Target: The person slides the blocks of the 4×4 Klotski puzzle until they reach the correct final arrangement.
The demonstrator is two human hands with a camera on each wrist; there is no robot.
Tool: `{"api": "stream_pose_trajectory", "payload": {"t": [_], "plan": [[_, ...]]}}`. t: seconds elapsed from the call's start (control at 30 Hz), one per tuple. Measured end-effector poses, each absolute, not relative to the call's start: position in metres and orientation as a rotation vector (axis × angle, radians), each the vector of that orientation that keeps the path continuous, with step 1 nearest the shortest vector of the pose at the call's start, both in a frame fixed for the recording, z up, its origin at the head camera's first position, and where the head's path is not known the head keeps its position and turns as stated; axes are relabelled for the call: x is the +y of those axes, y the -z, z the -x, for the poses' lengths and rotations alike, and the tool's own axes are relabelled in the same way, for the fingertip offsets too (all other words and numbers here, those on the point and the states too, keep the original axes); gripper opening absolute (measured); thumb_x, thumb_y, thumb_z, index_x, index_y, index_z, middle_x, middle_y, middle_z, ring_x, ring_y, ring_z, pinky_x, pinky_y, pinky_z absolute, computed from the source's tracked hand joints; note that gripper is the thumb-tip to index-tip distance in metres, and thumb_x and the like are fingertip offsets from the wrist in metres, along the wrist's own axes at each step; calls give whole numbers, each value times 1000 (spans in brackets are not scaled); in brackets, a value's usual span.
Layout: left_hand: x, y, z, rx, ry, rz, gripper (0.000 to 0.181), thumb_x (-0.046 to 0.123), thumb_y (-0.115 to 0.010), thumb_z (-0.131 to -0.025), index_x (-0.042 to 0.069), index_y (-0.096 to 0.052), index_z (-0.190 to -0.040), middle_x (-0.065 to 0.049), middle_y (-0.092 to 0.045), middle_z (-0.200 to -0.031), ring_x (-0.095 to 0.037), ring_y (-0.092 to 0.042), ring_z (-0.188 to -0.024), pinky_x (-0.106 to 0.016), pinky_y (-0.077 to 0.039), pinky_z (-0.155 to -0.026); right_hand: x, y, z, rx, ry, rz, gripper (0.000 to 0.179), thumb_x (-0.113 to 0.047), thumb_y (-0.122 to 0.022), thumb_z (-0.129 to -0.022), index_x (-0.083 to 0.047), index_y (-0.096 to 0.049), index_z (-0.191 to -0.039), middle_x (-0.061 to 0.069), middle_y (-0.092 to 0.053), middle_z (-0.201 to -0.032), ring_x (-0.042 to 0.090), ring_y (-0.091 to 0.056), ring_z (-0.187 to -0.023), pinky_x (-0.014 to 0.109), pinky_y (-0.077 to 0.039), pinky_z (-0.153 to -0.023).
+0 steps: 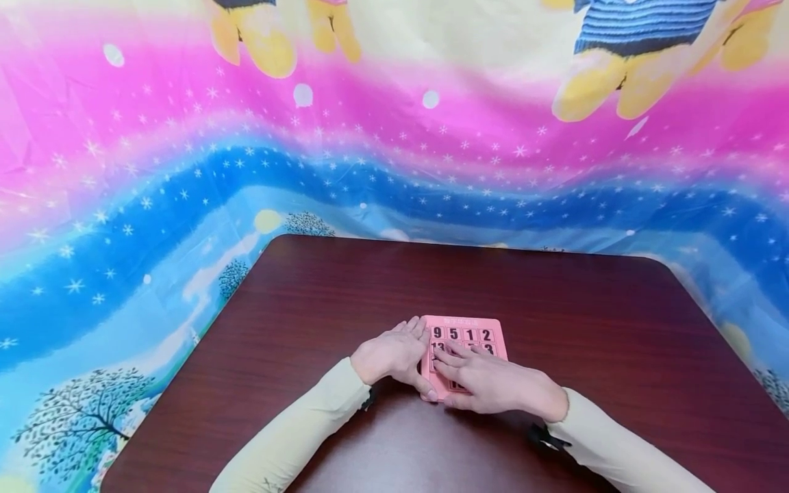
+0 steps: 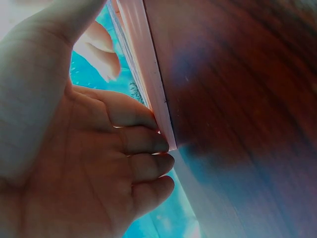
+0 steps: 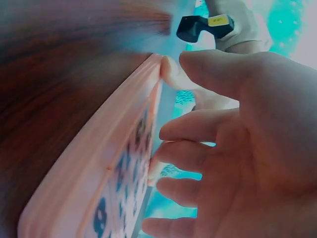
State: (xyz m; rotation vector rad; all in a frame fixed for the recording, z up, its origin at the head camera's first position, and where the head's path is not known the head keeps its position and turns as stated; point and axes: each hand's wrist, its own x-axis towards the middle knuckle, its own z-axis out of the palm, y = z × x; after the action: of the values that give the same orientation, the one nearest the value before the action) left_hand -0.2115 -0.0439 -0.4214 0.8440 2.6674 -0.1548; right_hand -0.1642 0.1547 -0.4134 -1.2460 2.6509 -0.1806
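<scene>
Pink and thin-edged, the rectangular plastic-looking number board lies flat between the two hands on the dark red-brown wooden table; from my end I read 9, 5, 1, 2 across the far row of its square black-numbered tiles, with pale lettering along the far rim above them. On its left side I have the bare left hand; its fingers lie nearly straight and close together, tips against the board's side edge, while the thumb spreads away from them to touch the near-left corner. Over the near part of the face I have the bare right hand, palm down, fingers spread and pinching nothing; they hide several tiles from the head camera, and I cannot tell whether the fingertips touch them. Cream sleeves reach both wrists; beyond the table I see a pink-and-blue printed cloth with white snowflakes.
</scene>
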Motion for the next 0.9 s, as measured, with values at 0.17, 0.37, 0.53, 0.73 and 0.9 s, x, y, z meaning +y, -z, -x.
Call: {"api": "stream_pose_trajectory", "payload": {"t": [0.17,0.37,0.53,0.73,0.9], "plan": [[-44,420,211,2670,154,-847,124,79,-66,-70,2,-20,-156,-15,-14,-165,-27,-15,-153,-35,-18,-126,153,419,167,2650,168,1228,64,-47,-55,-97,-6,-47,-145,14,-40,-155,38,-25,-149,65,-31,-114],[-44,421,211,2672,159,-846,125,79,-66,-70,2,-19,-156,-15,-14,-165,-26,-15,-153,-35,-18,-126,153,420,166,2660,140,1258,63,-45,-55,-97,-5,-47,-145,13,-40,-156,38,-25,-149,62,-32,-115],[-45,421,212,2670,148,-845,125,79,-66,-69,3,-19,-156,-14,-14,-165,-26,-15,-153,-35,-18,-126,151,418,161,2669,90,1251,64,-45,-57,-96,-7,-47,-146,10,-40,-156,36,-26,-149,60,-32,-115],[-44,420,212,2680,128,-853,126,80,-67,-68,2,-19,-156,-14,-16,-165,-26,-16,-153,-35,-18,-126,151,416,152,2660,49,1287,64,-43,-59,-95,-8,-47,-146,10,-42,-155,35,-30,-148,61,-35,-113],[-45,421,212,2680,116,-855,128,81,-67,-66,2,-20,-156,-15,-17,-164,-26,-16,-153,-36,-18,-126,152,416,144,2660,16,1327,63,-44,-59,-95,-10,-47,-146,10,-43,-154,36,-33,-146,59,-36,-113]]}}
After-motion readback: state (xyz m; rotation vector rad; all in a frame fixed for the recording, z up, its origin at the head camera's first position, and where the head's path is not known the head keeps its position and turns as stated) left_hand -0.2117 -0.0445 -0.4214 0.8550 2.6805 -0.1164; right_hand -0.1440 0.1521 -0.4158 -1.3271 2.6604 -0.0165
